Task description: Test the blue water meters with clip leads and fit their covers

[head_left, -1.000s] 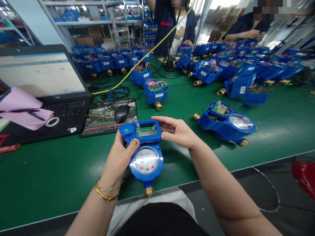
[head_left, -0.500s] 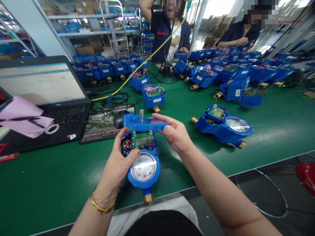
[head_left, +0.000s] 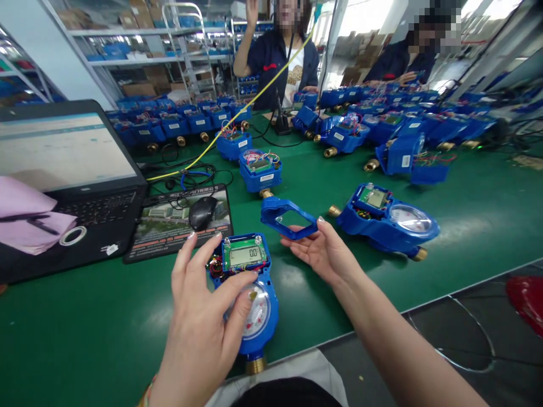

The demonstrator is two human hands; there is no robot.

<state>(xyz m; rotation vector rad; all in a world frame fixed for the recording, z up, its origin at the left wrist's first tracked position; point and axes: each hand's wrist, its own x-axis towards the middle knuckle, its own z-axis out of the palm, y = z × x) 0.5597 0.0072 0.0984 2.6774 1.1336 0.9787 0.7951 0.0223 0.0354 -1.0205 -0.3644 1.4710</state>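
A blue water meter [head_left: 271,308] lies on the bench before me, its electronics box uncovered. Its display [head_left: 245,256] shows digits on a green circuit board, with coloured wires to the left. Over the meter's left side is my left hand [head_left: 212,299], fingers spread, the thumb across the round dial [head_left: 258,311]. Whether its fingertips touch the meter I cannot tell. My right hand [head_left: 320,249] pinches a blue cover frame [head_left: 288,217] with a window by its right end. The cover is tilted in the air, up and right of the meter, apart from it.
Another uncovered meter [head_left: 382,217] lies to the right. A third meter [head_left: 261,169] stands beyond the cover. At left are a laptop [head_left: 68,164], a mouse [head_left: 202,212] and a yellow cable [head_left: 203,152]. Many meters line the back, where two people [head_left: 271,65] are.
The cover has moved right, off the space above the display, and turned to show its opening. My left hand has loosened from the meter's side and spread over it.
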